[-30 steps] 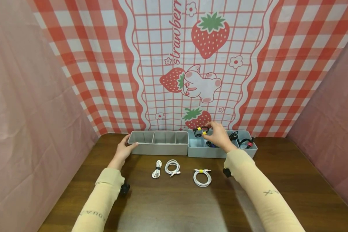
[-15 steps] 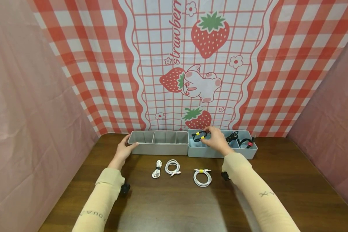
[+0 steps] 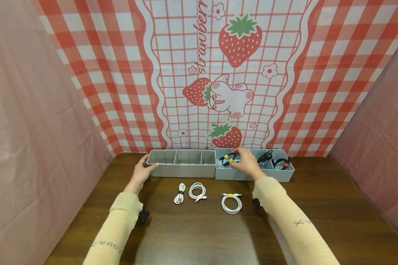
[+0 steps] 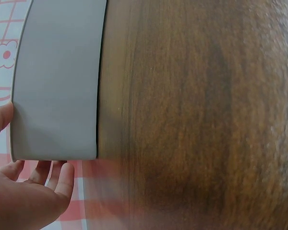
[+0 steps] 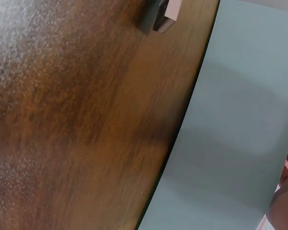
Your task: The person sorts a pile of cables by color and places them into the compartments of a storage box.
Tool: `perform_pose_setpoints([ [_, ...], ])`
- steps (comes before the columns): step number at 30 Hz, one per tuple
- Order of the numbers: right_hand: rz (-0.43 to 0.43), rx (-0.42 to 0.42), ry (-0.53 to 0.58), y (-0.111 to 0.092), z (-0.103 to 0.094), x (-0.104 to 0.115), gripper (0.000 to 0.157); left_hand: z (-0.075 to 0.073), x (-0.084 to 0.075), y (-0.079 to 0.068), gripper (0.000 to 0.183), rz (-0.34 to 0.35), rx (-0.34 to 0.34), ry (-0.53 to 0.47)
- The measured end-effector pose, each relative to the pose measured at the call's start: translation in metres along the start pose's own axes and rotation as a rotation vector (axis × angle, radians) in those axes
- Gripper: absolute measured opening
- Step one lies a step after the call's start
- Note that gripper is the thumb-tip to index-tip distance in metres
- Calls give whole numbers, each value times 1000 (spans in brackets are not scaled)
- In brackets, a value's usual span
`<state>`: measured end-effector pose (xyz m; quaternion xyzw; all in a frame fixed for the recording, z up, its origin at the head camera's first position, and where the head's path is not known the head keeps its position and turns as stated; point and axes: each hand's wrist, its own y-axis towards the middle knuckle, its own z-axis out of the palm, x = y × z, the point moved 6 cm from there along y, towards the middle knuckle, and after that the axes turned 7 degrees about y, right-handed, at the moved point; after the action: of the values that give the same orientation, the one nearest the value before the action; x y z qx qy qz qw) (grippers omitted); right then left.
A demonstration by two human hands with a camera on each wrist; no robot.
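Observation:
My left hand (image 3: 140, 175) holds the left end of a grey divided box (image 3: 182, 170), thumb on its front rim. The left wrist view shows my fingers (image 4: 65, 182) against the box's end wall. My right hand (image 3: 247, 163) pinches a coiled black cable with yellow ties (image 3: 226, 157) over the left part of a light-blue divided box (image 3: 238, 175). The cable hangs at or just inside the rim; whether it touches the bottom is hidden. In the right wrist view the blue box's wall covers most of my right hand (image 5: 285, 206).
The boxes stand side by side before a checked cloth. Further right in the blue box lie a black cable (image 3: 265, 157) and another with a red tie (image 3: 285, 165). On the table lie a white cable bundle (image 3: 179, 194), a white coil (image 3: 191, 189) and a yellow-tied white coil (image 3: 231, 212).
My right hand has moved slightly left and down, lowering the black cable toward the blue box's left compartment. My left hand and both boxes have stayed in place.

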<state>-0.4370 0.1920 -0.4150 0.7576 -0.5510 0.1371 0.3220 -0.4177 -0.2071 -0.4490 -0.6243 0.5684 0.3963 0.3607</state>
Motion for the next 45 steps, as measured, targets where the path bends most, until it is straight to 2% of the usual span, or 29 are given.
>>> perform_pose_setpoints([
  [15, 23, 37, 1, 2, 4, -7, 43, 0, 1, 2, 66, -2, -26, -24],
  [26, 83, 91, -10, 0, 8, -6, 47, 0, -1, -2, 69, -4, -1, -4],
  [38, 131, 109, -54, 1, 9, -2, 47, 0, 1, 0, 67, -20, 6, -3],
  [45, 140, 119, -42, 1, 9, -2, 49, -1, 0, -3, 69, 48, -28, -3],
])
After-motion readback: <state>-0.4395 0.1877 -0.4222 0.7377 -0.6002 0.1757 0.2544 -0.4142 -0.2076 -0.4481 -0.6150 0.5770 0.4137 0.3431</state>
